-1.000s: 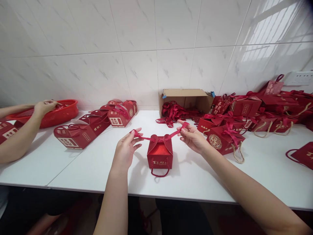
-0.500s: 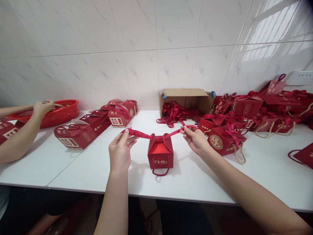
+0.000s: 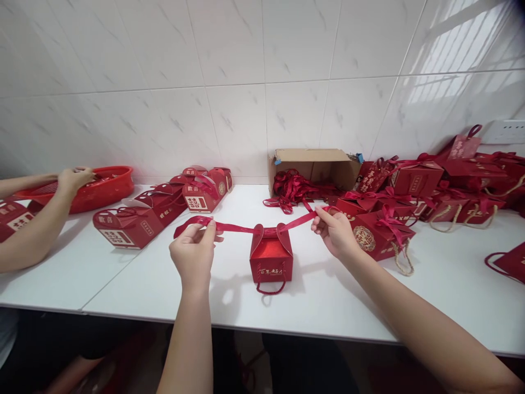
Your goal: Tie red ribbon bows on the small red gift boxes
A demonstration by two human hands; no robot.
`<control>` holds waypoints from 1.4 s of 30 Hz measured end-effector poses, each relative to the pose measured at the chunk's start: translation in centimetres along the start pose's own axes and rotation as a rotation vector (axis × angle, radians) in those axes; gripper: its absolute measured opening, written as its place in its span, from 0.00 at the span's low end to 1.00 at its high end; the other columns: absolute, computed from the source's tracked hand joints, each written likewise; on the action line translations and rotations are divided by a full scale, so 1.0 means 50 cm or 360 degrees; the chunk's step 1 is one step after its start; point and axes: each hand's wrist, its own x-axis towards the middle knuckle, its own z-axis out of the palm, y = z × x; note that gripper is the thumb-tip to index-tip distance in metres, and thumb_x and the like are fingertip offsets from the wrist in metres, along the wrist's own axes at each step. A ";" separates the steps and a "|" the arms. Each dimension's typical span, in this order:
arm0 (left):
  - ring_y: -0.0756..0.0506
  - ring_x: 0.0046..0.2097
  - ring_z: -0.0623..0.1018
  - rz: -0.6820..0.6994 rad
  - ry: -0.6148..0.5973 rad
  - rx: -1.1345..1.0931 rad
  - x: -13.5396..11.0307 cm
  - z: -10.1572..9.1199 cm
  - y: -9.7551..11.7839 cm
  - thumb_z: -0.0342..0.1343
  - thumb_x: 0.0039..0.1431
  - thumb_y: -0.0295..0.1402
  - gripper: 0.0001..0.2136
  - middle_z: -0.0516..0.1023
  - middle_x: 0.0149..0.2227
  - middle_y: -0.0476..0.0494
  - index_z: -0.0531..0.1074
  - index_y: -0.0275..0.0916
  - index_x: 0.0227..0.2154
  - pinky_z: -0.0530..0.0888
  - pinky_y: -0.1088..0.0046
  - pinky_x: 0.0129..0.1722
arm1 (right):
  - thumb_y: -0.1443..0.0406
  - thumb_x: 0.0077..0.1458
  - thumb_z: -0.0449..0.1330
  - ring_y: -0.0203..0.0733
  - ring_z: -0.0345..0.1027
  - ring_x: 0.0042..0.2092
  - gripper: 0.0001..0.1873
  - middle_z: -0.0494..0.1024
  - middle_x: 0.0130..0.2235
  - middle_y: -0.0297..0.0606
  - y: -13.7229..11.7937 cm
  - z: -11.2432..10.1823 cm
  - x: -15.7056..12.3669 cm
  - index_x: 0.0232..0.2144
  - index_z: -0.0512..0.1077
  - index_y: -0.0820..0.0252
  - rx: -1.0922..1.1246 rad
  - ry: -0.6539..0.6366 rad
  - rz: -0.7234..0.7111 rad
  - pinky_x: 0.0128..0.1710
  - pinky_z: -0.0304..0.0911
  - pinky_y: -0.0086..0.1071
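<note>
A small red gift box (image 3: 271,262) stands upright on the white table in front of me, its rope handle hanging down the near side. A dark red ribbon (image 3: 235,227) runs through the top flaps and stretches out to both sides. My left hand (image 3: 196,249) pinches the left length, with the ribbon's end looping out beyond the fingers. On the other side my right hand (image 3: 334,230) is closed on the right length between thumb and fingers. Both hands are level with the box top and apart from the box itself.
Behind the box lies an open cardboard carton (image 3: 314,155) with a heap of ribbons (image 3: 293,189). Several bow-tied red boxes (image 3: 381,235) crowd the right; untied red boxes (image 3: 137,225) line the left. A co-worker's hands (image 3: 76,178) reach into a red basin (image 3: 106,191) at far left.
My left hand has moved left along the ribbon and turned, and the right hand has shifted slightly right. The ribbon now looks straighter. The co-worker's hand has moved a little within the basin.
</note>
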 end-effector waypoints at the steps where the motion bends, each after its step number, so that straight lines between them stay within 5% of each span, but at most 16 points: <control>1: 0.48 0.22 0.76 0.0043 0.0003 -0.0017 0.000 0.000 0.008 0.62 0.45 0.39 0.11 0.74 0.18 0.49 0.74 0.35 0.24 0.68 0.76 0.21 | 0.55 0.38 0.69 0.30 0.65 0.20 0.20 0.71 0.19 0.30 -0.008 0.000 0.000 0.25 0.65 0.61 -0.0013 -0.0022 -0.0051 0.18 0.58 0.24; 8: 0.52 0.22 0.72 0.0322 0.0046 -0.0244 0.020 0.019 0.063 0.60 0.49 0.41 0.11 0.73 0.20 0.51 0.76 0.37 0.25 0.70 0.77 0.22 | 0.55 0.43 0.67 0.32 0.64 0.21 0.16 0.73 0.22 0.32 -0.071 -0.011 0.016 0.28 0.74 0.62 -0.0323 0.0064 -0.0631 0.17 0.57 0.26; 16: 0.52 0.25 0.74 0.0405 -0.0195 -0.0440 0.042 0.056 0.130 0.66 0.42 0.36 0.11 0.76 0.25 0.49 0.76 0.37 0.29 0.73 0.77 0.23 | 0.54 0.47 0.64 0.31 0.63 0.20 0.14 0.72 0.22 0.31 -0.142 0.040 0.022 0.28 0.73 0.60 -0.0359 0.0001 -0.0817 0.18 0.60 0.26; 25: 0.51 0.28 0.75 0.0168 -0.0659 -0.0771 0.047 0.091 0.196 0.66 0.41 0.31 0.08 0.75 0.26 0.49 0.76 0.36 0.26 0.72 0.77 0.26 | 0.54 0.47 0.64 0.31 0.67 0.24 0.14 0.73 0.23 0.31 -0.178 0.117 0.031 0.28 0.73 0.59 -0.0235 -0.0259 -0.0775 0.22 0.64 0.25; 35: 0.49 0.29 0.76 0.0177 -0.0752 -0.0726 0.040 0.103 0.209 0.63 0.47 0.38 0.09 0.76 0.27 0.46 0.74 0.37 0.24 0.75 0.71 0.30 | 0.57 0.47 0.64 0.35 0.71 0.32 0.11 0.76 0.27 0.34 -0.193 0.159 0.023 0.24 0.74 0.59 -0.0154 -0.0220 -0.0667 0.34 0.68 0.30; 42: 0.50 0.29 0.76 0.0218 -0.0680 -0.0706 0.036 0.111 0.217 0.64 0.45 0.36 0.09 0.76 0.27 0.49 0.74 0.37 0.27 0.74 0.73 0.31 | 0.58 0.46 0.65 0.35 0.72 0.29 0.12 0.76 0.27 0.34 -0.191 0.172 0.026 0.28 0.73 0.61 -0.0007 -0.0192 -0.0650 0.29 0.68 0.29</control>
